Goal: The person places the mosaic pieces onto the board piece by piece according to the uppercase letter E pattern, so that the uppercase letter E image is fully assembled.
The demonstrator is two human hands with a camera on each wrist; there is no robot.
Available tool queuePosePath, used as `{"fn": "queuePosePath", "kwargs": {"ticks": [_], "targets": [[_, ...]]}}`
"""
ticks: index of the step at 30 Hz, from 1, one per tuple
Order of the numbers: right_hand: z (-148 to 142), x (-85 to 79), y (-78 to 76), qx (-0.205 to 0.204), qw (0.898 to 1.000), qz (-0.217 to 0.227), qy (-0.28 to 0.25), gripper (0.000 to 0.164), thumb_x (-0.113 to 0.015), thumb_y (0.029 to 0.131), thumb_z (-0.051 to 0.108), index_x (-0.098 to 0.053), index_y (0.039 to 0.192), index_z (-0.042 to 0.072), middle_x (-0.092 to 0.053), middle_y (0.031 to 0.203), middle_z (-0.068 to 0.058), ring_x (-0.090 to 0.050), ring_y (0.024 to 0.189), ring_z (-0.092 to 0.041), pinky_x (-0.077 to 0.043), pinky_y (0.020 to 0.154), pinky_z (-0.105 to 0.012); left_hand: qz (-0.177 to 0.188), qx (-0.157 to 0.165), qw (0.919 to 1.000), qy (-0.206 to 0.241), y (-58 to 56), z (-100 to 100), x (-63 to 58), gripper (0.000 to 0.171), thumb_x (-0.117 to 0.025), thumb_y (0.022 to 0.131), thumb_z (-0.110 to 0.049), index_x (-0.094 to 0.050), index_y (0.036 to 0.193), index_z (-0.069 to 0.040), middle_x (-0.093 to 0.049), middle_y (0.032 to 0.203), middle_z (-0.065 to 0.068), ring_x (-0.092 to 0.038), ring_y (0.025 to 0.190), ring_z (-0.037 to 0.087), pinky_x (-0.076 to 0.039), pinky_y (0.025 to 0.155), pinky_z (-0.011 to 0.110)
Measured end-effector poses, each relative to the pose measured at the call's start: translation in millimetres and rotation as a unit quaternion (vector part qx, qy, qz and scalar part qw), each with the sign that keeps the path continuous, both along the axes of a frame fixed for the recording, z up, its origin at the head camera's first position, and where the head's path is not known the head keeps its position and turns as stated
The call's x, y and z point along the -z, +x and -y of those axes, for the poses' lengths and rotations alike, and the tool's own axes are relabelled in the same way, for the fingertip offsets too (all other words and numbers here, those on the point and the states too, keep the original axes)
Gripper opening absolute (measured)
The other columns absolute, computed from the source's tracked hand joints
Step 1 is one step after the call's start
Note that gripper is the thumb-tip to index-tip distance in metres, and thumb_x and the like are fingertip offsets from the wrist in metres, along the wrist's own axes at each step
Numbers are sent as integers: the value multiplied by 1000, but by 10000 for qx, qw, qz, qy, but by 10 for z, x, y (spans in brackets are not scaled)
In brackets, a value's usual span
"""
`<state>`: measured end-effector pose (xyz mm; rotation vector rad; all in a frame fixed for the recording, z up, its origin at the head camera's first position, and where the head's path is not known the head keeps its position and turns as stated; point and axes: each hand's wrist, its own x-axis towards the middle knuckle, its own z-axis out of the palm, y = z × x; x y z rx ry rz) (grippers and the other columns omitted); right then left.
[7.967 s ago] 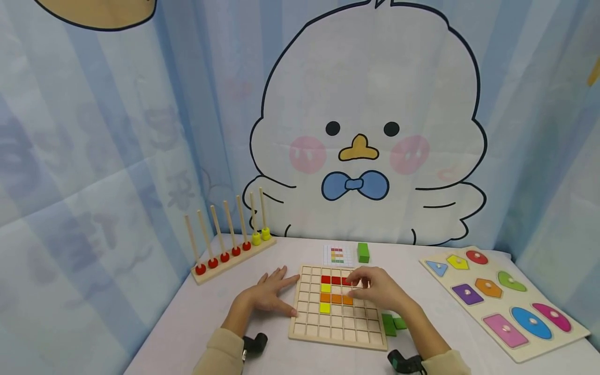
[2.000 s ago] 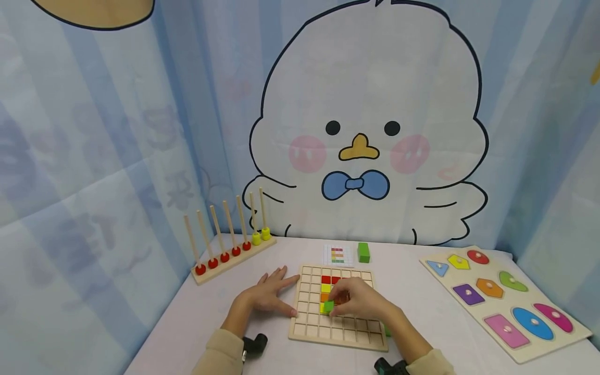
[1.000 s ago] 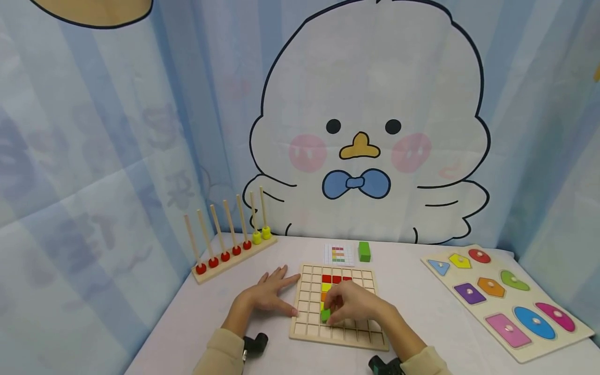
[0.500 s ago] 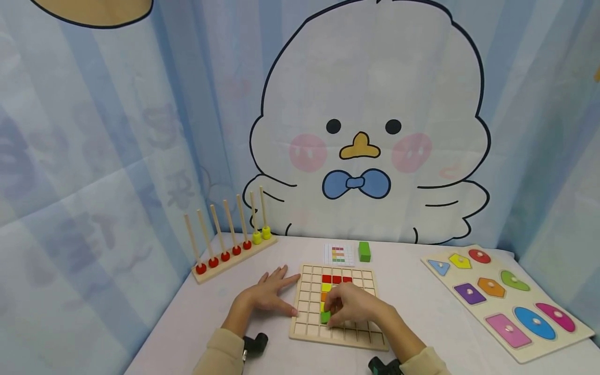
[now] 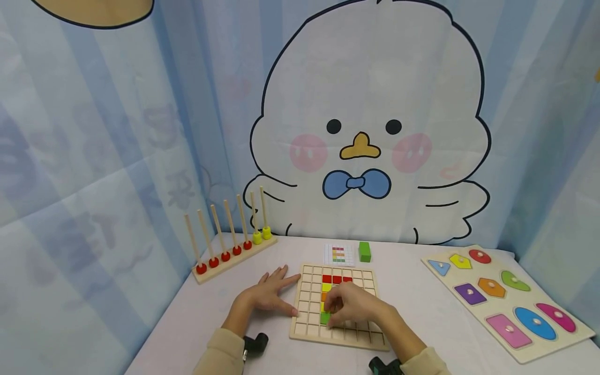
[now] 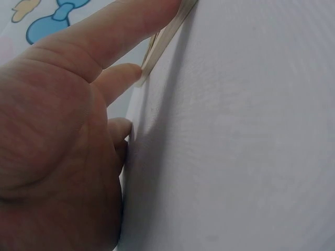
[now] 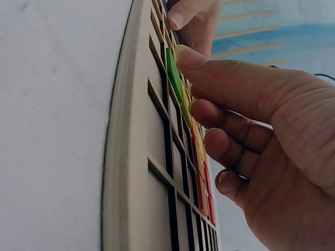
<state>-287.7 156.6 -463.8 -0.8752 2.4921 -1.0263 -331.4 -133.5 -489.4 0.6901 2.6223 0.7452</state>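
Note:
On the table is a wooden grid board (image 5: 307,329) with square cells. Red tiles (image 5: 336,279) lie in an upper row, with yellow and orange tiles below, partly hidden by my right hand (image 5: 353,303). Its thumb and curled fingers are at a green square tile (image 5: 324,318), which sits at a cell under the yellow one. In the right wrist view the thumb tip meets the edge of this green tile (image 7: 172,76), which stands slightly proud of the grid. My left hand (image 5: 269,291) lies flat, fingers spread, thumb and index finger touching the board's left edge.
Behind the board lie a printed pattern card (image 5: 339,254) and a green block (image 5: 364,252). A peg stand (image 5: 234,258) with red and yellow beads stands at the back left. A shape puzzle board (image 5: 506,307) lies on the right. A printed curtain (image 5: 281,78) encloses the table.
My right hand has moved left and down from the red and orange rows. It has brought a green tile to the board and lowered it at a cell. My left hand has stayed put.

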Motion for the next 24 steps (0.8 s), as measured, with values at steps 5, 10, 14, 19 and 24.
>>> {"fn": "queuePosePath", "kwargs": {"ticks": [5, 10, 14, 19, 24], "targets": [[-22, 9, -14, -22, 10000, -55, -77, 20, -91, 80, 17, -76, 94, 13, -71, 86, 4, -60, 75, -6, -53, 69, -20, -32, 21, 10000, 0, 8, 2, -2, 99, -85, 79, -56, -38, 162, -29, -12, 175, 19, -6, 163, 38, -2, 131, 61], [-104, -20, -20, 186, 9983, -535, -165, 18, -88, 84, 18, -77, 98, 12, -70, 87, 5, -57, 76, -6, -52, 68, -21, -18, -13, 10000, -22, 8, -8, -11, 99, -85, 79, -56, -38, 162, -29, -12, 175, 18, -6, 163, 37, -2, 131, 60], [-219, -62, -22, 416, 9934, -1032, -276, 19, -86, 86, 18, -76, 101, 11, -69, 88, 2, -55, 77, -8, -49, 66, -22, -7, -36, 10000, -36, 8, -12, -13, 100, -85, 79, -56, -38, 162, -29, -11, 175, 18, -6, 163, 36, -1, 131, 60], [-389, -103, -34, 854, 9883, -1227, -315, 23, -85, 88, 20, -76, 107, 10, -66, 89, 3, -54, 78, -10, -47, 65, -21, -3, -34, 10000, -28, 3, -11, -7, 100, -85, 79, -56, -37, 162, -31, -11, 175, 17, -5, 163, 36, 0, 131, 60], [-585, -127, -26, 1320, 9847, -1108, -267, 27, -84, 88, 23, -76, 110, 10, -66, 90, 3, -54, 79, -14, -46, 65, -22, -11, -32, 10000, -21, 3, -10, 3, 100, -84, 79, -57, -38, 162, -30, -11, 175, 17, -5, 163, 36, -1, 131, 60]]}}
